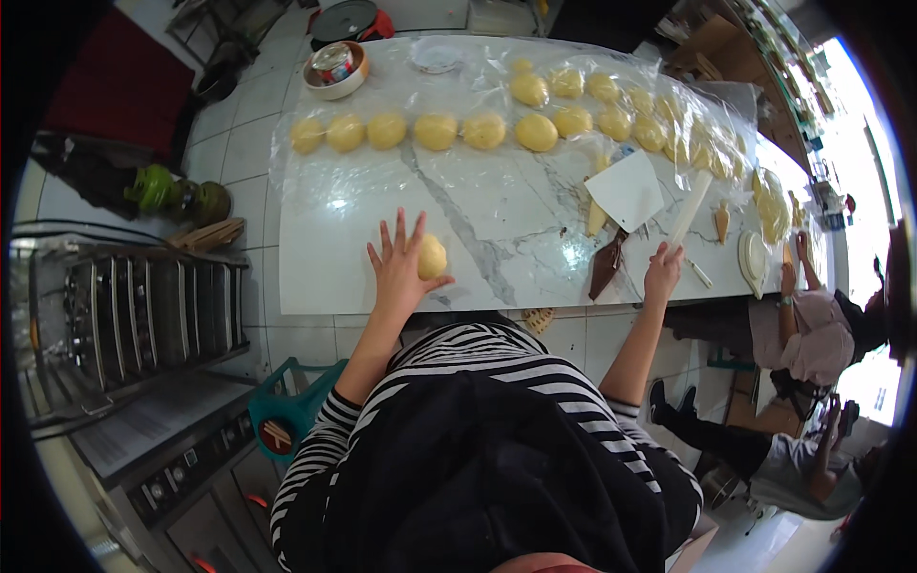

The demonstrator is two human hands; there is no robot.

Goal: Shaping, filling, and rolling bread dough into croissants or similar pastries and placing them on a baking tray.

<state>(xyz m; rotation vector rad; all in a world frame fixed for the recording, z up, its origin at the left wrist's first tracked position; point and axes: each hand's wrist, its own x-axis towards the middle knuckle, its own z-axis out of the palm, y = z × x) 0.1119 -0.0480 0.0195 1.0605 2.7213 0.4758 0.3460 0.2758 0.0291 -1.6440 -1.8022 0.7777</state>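
At the near left of the marble table, my left hand has its fingers spread. A ball of yellow dough sits against it, between the thumb and fingers, resting on the tabletop. Over the table's front edge, my right hand is closed round the near end of a pale rolling pin, which points away from me. Left of the pin lie a white dough scraper and a piping bag with dark brown filling. Another piping bag, pale yellow, is partly under the scraper.
Several dough balls lie in rows under clear plastic sheeting across the back. A bowl with a can stands far left. A small spatula lies to the right. Two people are at the right. A teal stool stands near left.
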